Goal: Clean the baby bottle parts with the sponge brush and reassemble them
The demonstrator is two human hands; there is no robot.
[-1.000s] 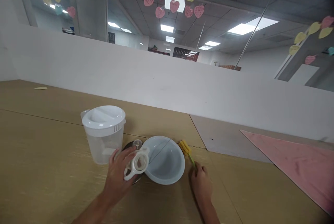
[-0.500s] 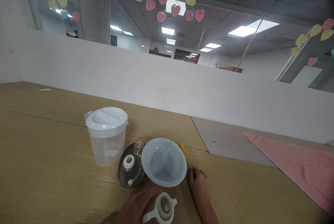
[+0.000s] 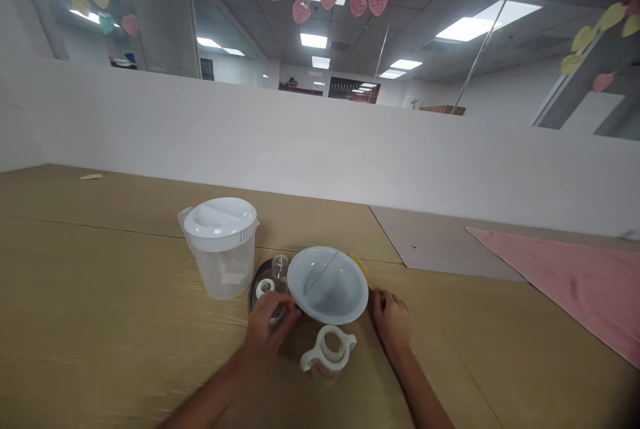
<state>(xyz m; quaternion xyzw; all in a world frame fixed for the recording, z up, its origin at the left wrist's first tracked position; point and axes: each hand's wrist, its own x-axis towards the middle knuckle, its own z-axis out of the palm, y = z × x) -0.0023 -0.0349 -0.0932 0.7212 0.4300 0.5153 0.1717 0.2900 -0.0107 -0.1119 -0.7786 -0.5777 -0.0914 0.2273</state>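
Observation:
My left hand (image 3: 273, 322) reaches over the front of a dark oval tray (image 3: 253, 289), its thumb and fingertips drawn together beside the bowl's left rim. What they pinch, if anything, is hidden. On the tray are a clear cap (image 3: 281, 266) and a white ring-shaped top (image 3: 265, 287). A bottle with two white handles (image 3: 331, 349) stands open-topped in front of the pale blue bowl (image 3: 327, 319), apart from both hands. To the bowl's right, my right hand (image 3: 393, 323) is closed around the handle of a brush with a yellow head (image 3: 359, 263), mostly hidden by the bowl.
Behind the tray at left stands a translucent pitcher with a white lid (image 3: 220, 249). A pink cloth (image 3: 565, 275) lies at right. A white wall (image 3: 320, 149) rises along the table's back edge. A small yellowish paper piece (image 3: 91, 177) lies far left.
My left hand carried the handled bottle from above the tray to the table in front of the bowl, let it go, and moved back to the tray. My right hand stays on the brush.

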